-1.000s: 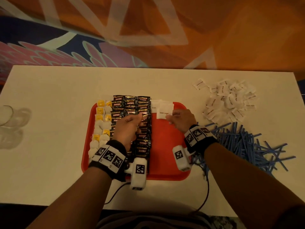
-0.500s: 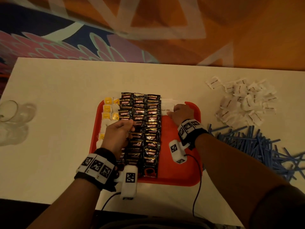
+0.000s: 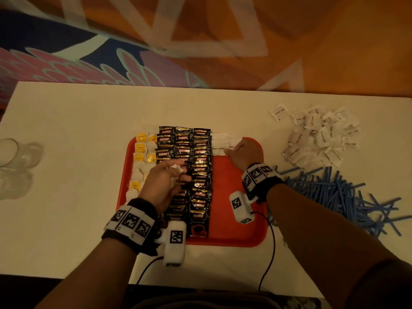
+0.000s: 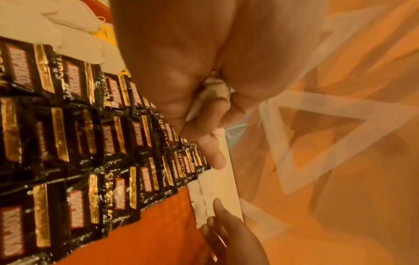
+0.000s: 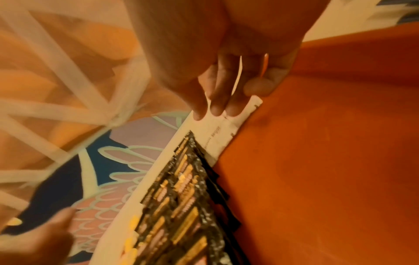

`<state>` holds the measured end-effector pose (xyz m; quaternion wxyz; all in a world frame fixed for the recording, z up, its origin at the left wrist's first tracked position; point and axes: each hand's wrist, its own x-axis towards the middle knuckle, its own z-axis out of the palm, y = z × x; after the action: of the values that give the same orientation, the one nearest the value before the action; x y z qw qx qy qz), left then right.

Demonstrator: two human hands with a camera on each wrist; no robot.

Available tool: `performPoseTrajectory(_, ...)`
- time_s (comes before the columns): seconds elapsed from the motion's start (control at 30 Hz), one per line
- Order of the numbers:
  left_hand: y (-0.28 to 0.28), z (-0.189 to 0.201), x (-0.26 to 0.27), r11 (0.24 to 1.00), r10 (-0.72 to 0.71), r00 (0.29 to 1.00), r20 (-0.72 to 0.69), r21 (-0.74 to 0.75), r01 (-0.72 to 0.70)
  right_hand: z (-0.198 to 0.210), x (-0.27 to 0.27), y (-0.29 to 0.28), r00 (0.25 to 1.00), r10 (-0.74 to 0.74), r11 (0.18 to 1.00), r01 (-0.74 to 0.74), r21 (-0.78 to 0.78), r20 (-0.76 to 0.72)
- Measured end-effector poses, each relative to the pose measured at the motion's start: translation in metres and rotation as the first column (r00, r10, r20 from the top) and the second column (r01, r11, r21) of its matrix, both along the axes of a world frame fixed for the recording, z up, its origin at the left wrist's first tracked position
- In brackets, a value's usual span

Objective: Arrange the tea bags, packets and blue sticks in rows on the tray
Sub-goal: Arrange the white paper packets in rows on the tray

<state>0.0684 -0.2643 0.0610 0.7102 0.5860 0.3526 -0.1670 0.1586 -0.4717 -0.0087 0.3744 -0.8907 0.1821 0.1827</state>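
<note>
A red tray [image 3: 236,233] holds tea bags [image 3: 141,150] with yellow tags in its left columns and black Kopiko packets [image 3: 200,157] in three columns. White sugar packets [image 3: 219,141] lie in a row at the tray's far end. My right hand [image 3: 231,148] rests its straight fingertips [image 5: 217,107] on that white row [image 5: 217,132]. My left hand [image 3: 178,172] hovers over the black packets, its fingers curled round a crumpled bunch of white packets [image 4: 214,87]. The right half of the tray is bare.
A loose pile of white packets [image 3: 318,134] lies on the table at the far right. A heap of blue sticks [image 3: 330,195] is in front of it, beside the tray. Clear glasses [image 3: 11,152] stand at the left edge.
My right hand carried a white packet to the tray's far end and now rests its fingers on the row there. My left hand drew back a little over the black packets.
</note>
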Motion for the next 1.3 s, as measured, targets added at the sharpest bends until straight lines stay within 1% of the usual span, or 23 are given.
performPoseTrajectory(0.03,-0.004,0.003,0.0,0.999,-0.002,1.0,0.015,-0.033,0.003,0.005,-0.003,-0.002,0.999,0.024,0.999,-0.025,0.035,0.025)
performPoseTrajectory(0.13,-0.018,0.012,-0.001,0.989,-0.012,0.999,0.037,-0.148,0.017,0.025,-0.013,-0.004,0.983,0.154,0.97,-0.17,0.174,0.104)
performPoseTrajectory(0.2,-0.027,0.017,-0.001,0.976,-0.041,0.998,0.043,-0.214,0.05,0.043,-0.023,-0.003,0.968,0.208,0.926,-0.242,0.288,0.143)
performPoseTrajectory(0.23,-0.032,0.019,-0.001,0.97,-0.06,0.997,0.049,-0.234,0.07,0.051,-0.028,-0.003,0.96,0.239,0.89,-0.276,0.362,0.144)
performPoseTrajectory(0.3,-0.042,0.025,-0.002,0.967,-0.118,0.991,0.066,-0.22,0.13,0.065,-0.037,-0.003,0.938,0.323,0.823,-0.344,0.452,0.125)
performPoseTrajectory(0.37,-0.052,0.031,-0.004,0.962,-0.186,0.979,0.082,-0.189,0.198,0.075,-0.044,-0.006,0.918,0.375,0.803,-0.391,0.45,0.129)
performPoseTrajectory(0.4,-0.057,0.033,-0.005,0.956,-0.199,0.976,0.088,-0.202,0.213,0.079,-0.046,-0.009,0.919,0.37,0.802,-0.391,0.452,0.139)
performPoseTrajectory(0.47,-0.066,0.039,-0.007,0.95,-0.203,0.975,0.094,-0.224,0.219,0.084,-0.05,-0.015,0.938,0.317,0.813,-0.345,0.469,0.141)
performPoseTrajectory(0.5,-0.07,0.04,-0.008,0.951,-0.213,0.971,0.104,-0.207,0.231,0.086,-0.051,-0.019,0.949,0.285,0.822,-0.313,0.476,0.133)
performPoseTrajectory(0.53,-0.074,0.041,-0.009,0.953,-0.24,0.963,0.119,-0.158,0.257,0.088,-0.052,-0.022,0.958,0.258,0.831,-0.288,0.476,0.128)
performPoseTrajectory(0.6,-0.08,0.039,-0.013,0.956,-0.29,0.945,0.153,0.008,0.292,0.092,-0.055,-0.03,0.957,0.246,0.842,-0.289,0.456,0.151)
performPoseTrajectory(0.63,-0.082,0.037,-0.015,0.959,-0.284,0.942,0.177,0.073,0.275,0.095,-0.056,-0.034,0.953,0.254,0.841,-0.302,0.448,0.166)
performPoseTrajectory(0.67,-0.084,0.035,-0.017,0.965,-0.257,0.947,0.194,0.101,0.241,0.098,-0.058,-0.037,0.949,0.261,0.837,-0.315,0.447,0.179)
performPoseTrajectory(0.7,-0.087,0.035,-0.018,0.976,-0.211,0.956,0.201,0.102,0.194,0.1,-0.06,-0.04,0.944,0.265,0.833,-0.326,0.446,0.196)
performPoseTrajectory(0.8,-0.095,0.038,-0.021,0.998,-0.059,0.979,0.194,0.011,0.058,0.101,-0.066,-0.048,0.932,0.27,0.852,-0.349,0.39,0.244)
performPoseTrajectory(0.87,-0.1,0.039,-0.023,1.0,-0.004,0.981,0.195,-0.004,0.005,0.098,-0.069,-0.052,0.936,0.25,0.871,-0.329,0.364,0.247)
performPoseTrajectory(0.97,-0.106,0.036,-0.026,0.995,-0.01,0.968,0.252,0.103,-0.017,0.098,-0.075,-0.053,0.957,0.205,0.86,-0.276,0.43,0.204)
performPoseTrajectory(1.07,-0.107,0.033,-0.028,0.985,-0.062,0.95,0.307,0.171,0.009,0.104,-0.081,-0.053,0.966,0.206,0.802,-0.258,0.539,0.156)
performPoseTrajectory(1.1,-0.106,0.033,-0.028,0.984,-0.088,0.946,0.312,0.172,0.035,0.105,-0.081,-0.054,0.971,0.173,0.798,-0.236,0.555,0.163)
performPoseTrajectory(1.13,-0.105,0.032,-0.029,0.982,-0.12,0.943,0.311,0.174,0.068,0.105,-0.08,-0.054,0.979,0.099,0.804,-0.183,0.565,0.177)
performPoseTrajectory(1.2,-0.104,0.031,-0.031,0.974,-0.185,0.94,0.286,0.181,0.136,0.103,-0.078,-0.054,0.977,-0.103,0.806,-0.028,0.592,0.187)
performPoseTrajectory(1.27,-0.105,0.031,-0.033,0.981,-0.17,0.949,0.267,0.133,0.138,0.1,-0.078,-0.052,0.957,-0.231,0.779,0.075,0.623,0.173)
performPoseTrajectory(1.3,-0.106,0.033,-0.034,0.99,-0.13,0.955,0.265,0.082,0.112,0.098,-0.08,-0.051,0.957,-0.243,0.768,0.092,0.634,0.155)
